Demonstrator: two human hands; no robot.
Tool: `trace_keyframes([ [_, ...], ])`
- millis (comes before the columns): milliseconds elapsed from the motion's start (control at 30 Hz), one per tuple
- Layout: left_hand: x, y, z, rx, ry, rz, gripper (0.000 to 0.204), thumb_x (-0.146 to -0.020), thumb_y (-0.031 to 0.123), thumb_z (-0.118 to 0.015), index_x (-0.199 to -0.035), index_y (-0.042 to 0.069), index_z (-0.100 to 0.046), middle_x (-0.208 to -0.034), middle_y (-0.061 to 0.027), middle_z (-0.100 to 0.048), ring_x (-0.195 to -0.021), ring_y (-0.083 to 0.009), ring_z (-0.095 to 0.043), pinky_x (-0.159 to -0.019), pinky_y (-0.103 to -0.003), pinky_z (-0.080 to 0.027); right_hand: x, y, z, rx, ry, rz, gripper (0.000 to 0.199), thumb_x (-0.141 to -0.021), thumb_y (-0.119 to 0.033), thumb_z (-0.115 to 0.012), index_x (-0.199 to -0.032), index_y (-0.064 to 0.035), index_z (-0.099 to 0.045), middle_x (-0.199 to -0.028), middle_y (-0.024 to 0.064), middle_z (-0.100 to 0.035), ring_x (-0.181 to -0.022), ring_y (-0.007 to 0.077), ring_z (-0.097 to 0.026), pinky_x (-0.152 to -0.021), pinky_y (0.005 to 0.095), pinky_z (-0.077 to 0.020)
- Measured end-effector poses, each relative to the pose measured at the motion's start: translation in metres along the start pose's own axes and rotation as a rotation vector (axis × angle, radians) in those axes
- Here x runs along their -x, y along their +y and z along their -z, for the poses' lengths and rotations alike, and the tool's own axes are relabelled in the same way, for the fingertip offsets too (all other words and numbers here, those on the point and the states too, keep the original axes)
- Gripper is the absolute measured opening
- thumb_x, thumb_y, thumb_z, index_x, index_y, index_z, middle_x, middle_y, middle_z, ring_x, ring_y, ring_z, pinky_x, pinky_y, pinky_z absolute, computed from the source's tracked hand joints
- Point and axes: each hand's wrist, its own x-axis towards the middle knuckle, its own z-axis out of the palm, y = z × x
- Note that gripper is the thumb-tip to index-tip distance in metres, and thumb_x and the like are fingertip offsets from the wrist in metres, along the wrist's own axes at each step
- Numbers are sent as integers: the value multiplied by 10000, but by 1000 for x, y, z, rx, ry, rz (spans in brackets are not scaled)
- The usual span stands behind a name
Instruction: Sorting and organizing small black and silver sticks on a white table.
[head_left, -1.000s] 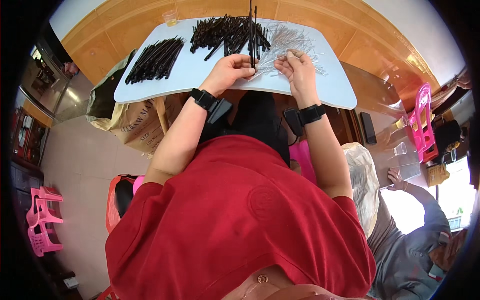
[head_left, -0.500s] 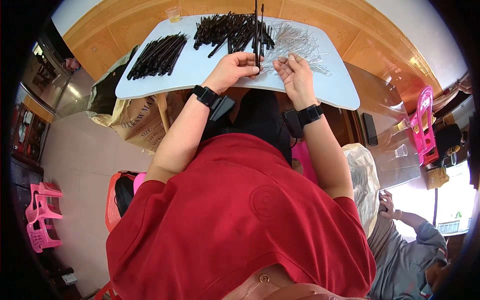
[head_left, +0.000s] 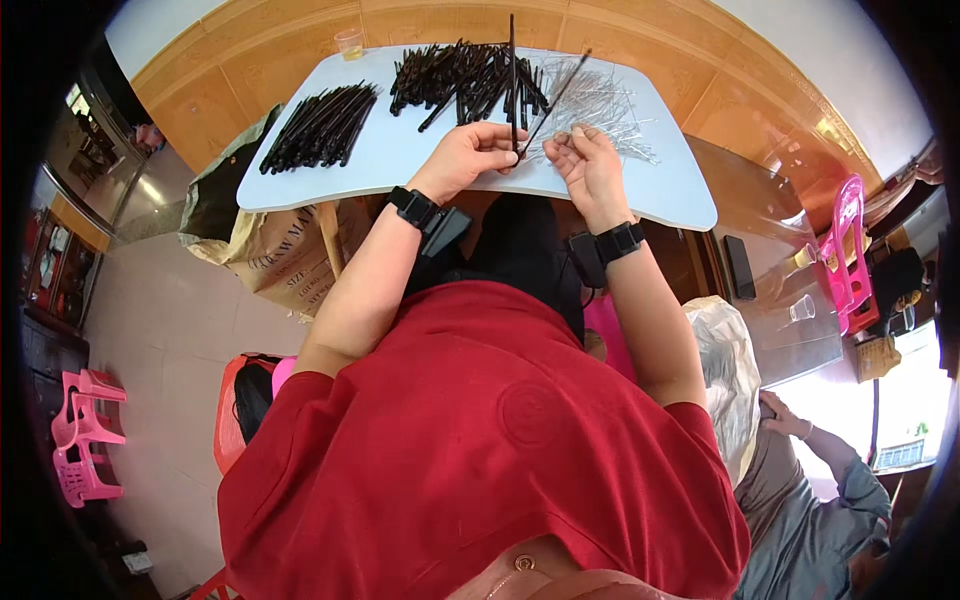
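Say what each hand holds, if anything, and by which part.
The left hand pinches two slender, straight black rods near their lower ends. Whether the right hand holds anything cannot be told.

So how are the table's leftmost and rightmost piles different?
The left pile is black; the right pile is clear. The left pile's sticks lie mostly side by side; the right pile's cross messily. The left pile's pieces look thicker than the right pile's. Both lie on the pale table.

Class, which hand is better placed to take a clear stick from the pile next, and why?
The right hand, probably: it is nearer the clear sticks, while the left hand is occupied gripping dark sticks.
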Motion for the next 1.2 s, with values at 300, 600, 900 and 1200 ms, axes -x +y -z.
trace_keyframes([
  [300, 1, 3, -1, -34, -13, 9, 309, -871, 39, -633, -1180, 33, -628, -962, 1, -648, -831, -65, -578, -764, -216, -484, -1, 1, 1, -9, -31, -35, 130, -980, -118, -485, -1044, -8, -465, -942, 145, -598, -848, 266, -643, -774, 354, -566],
  [600, 1, 2, -1, -26, -37, 27, 329, -850, 11, -627, -1179, 17, -629, -944, 13, -632, -850, -62, -578, -765, -205, -472, 1, 2, 0, 7, -23, -37, 131, -980, -117, -488, -1034, 3, -482, -898, 132, -593, -825, 244, -638, -770, 344, -566],
  [900, 2, 3, -3, -32, -25, 16, 319, -848, 17, -631, -1166, 27, -637, -929, 19, -628, -841, -57, -575, -766, -203, -470, -1, 0, 0, 31, -10, -65, 136, -981, -113, -480, -992, 22, -495, -887, 130, -596, -783, 224, -641, -748, 313, -569],
  [1200, 3, 2, -4, -74, -37, -13, 313, -860, 11, -630, -1172, 39, -637, -935, 13, -637, -834, -58, -574, -754, -209, -481, -1, -4, 0, 99, 30, -100, 116, -963, -50, -439, -1011, 37, -500, -915, 154, -617, -816, 251, -661, -766, 324, -575],
])
